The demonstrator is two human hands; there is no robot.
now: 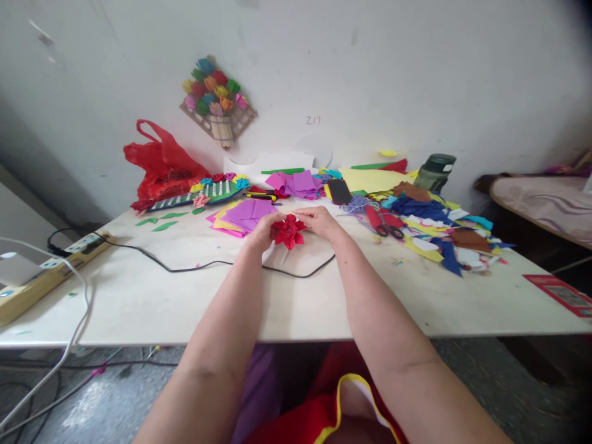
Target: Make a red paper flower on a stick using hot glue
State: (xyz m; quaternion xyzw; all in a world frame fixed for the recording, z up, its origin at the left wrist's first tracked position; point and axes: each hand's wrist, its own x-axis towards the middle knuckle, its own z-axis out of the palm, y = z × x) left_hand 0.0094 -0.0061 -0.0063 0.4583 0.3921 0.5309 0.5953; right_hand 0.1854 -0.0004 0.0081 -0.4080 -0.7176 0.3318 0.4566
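A red paper flower (289, 232) with pointed petals is held up over the table, between my two hands. My left hand (266, 231) grips it from the left side, its fingers partly hidden behind the petals. On the other side, my right hand (319, 221) has thumb and fingers pinched together at the flower's right edge, on a petal as far as I can see. Just behind my left hand lies a stack of purple, yellow and pink paper sheets (245, 214).
Scissors (389, 229) lie by a heap of coloured paper scraps (430, 216) on the right. A black cable (180, 269) crosses the table from a power strip (76, 250). At the back are a red plastic bag (161, 163), a phone (340, 192) and a green bottle (435, 172).
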